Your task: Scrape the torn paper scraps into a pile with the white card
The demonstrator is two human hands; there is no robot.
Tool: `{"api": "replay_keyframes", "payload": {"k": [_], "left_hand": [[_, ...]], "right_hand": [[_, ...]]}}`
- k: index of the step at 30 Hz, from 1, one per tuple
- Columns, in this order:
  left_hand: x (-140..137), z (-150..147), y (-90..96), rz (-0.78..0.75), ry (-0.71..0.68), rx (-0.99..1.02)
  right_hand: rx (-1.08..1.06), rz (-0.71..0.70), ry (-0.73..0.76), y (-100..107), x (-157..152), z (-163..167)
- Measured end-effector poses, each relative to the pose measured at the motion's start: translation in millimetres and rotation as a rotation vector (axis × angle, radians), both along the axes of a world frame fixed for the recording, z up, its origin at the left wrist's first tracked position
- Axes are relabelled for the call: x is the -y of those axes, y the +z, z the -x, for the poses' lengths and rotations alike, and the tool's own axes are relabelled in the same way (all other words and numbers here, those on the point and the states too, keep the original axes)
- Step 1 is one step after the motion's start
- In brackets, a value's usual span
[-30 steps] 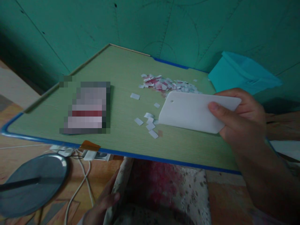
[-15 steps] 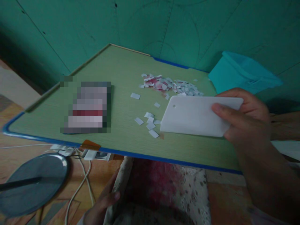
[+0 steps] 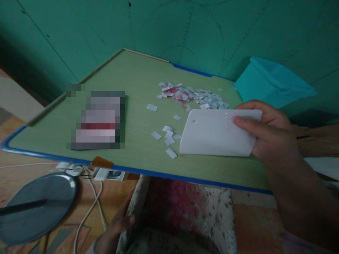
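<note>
My right hand (image 3: 272, 132) grips the right end of a white plastic scraper (image 3: 212, 132), thumb on its face and fingers behind. The scraper is held at the table's front right, its long lower edge facing me. Left of it lie several loose paper scraps (image 3: 169, 135), and behind it a heap of paper scraps (image 3: 193, 95), some stained red. Below the table edge, my left hand (image 3: 119, 224) is closed on the left wall of a spotted, cloth-like open bin (image 3: 137, 201). The inside of the bin is stained red.
The pale green table (image 3: 137, 141) has a blue edge. A blurred-out flat object (image 3: 97, 120) lies at its left. A turquoise bin (image 3: 265, 84) stands back right by the green wall. Below are cables (image 3: 97, 197), a power strip (image 3: 108, 174) and a round grey base (image 3: 39, 208).
My right hand has moved slightly left with the scraper, which has tilted a little. My left hand stays at the bin wall. The paper scraps look the same.
</note>
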State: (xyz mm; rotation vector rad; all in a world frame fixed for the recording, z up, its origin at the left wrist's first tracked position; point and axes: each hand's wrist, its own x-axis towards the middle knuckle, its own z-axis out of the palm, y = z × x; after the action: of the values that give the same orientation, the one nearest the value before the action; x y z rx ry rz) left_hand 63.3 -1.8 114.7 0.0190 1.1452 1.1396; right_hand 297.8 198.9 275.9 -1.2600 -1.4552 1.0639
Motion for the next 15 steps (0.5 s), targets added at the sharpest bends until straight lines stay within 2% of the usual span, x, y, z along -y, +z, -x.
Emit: {"api": "replay_keyframes", "payload": {"k": [4, 8, 12, 15], "left_hand": [[5, 5, -6.0, 0.012, -0.043, -0.067], [11, 10, -16.2, 0.079, -0.033, -0.263], [6, 4, -11.5, -0.013, -0.014, -0.059], [0, -2, -1.4, -0.076, -0.024, 0.005]], "right_hand": [[-0.063, 0.014, -0.068, -1, -4, 1], [-0.090, 0.023, -0.022, -1, -3, -1], [-0.025, 0.025, 0.093, -4, 3, -3], [0.060, -0.085, 0.136, -10, 6, 0]]}}
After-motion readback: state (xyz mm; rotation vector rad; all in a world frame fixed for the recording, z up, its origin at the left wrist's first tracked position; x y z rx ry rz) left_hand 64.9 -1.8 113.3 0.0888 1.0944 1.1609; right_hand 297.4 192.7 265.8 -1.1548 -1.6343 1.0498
